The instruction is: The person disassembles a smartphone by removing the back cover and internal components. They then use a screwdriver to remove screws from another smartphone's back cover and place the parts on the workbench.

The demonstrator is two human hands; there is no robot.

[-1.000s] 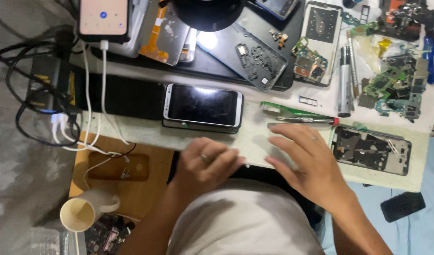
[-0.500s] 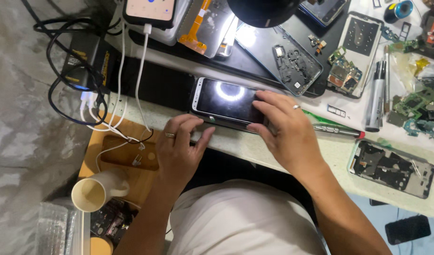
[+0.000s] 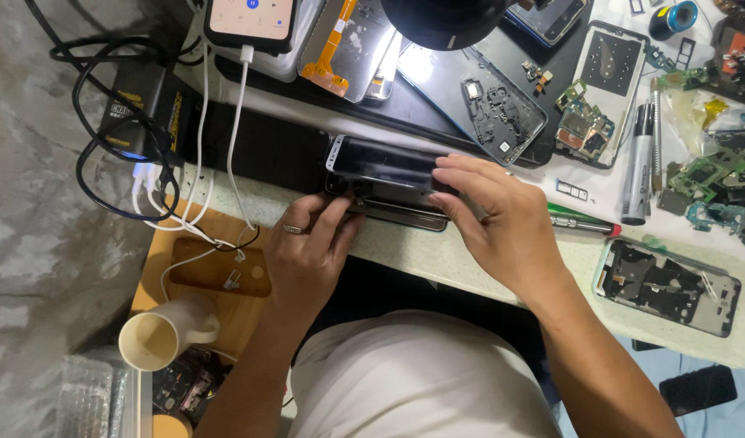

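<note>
Tilted up off its frame since earlier, the phone screen [image 3: 381, 162] is gripped by both hands, left [image 3: 307, 251] and right [image 3: 494, 219].

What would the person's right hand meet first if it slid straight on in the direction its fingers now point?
The right hand points left along the dark phone, which its fingers already touch. Going straight on along it, it would probably meet the left hand's fingers at the phone's near edge, though depth is unclear.

A dark glossy phone screen [image 3: 385, 165] lies mid-frame at the desk edge; a lit, pale peach phone screen [image 3: 251, 16] sits at the top, left of centre; a black charger's yellow label [image 3: 174, 109] shows upper left
</note>
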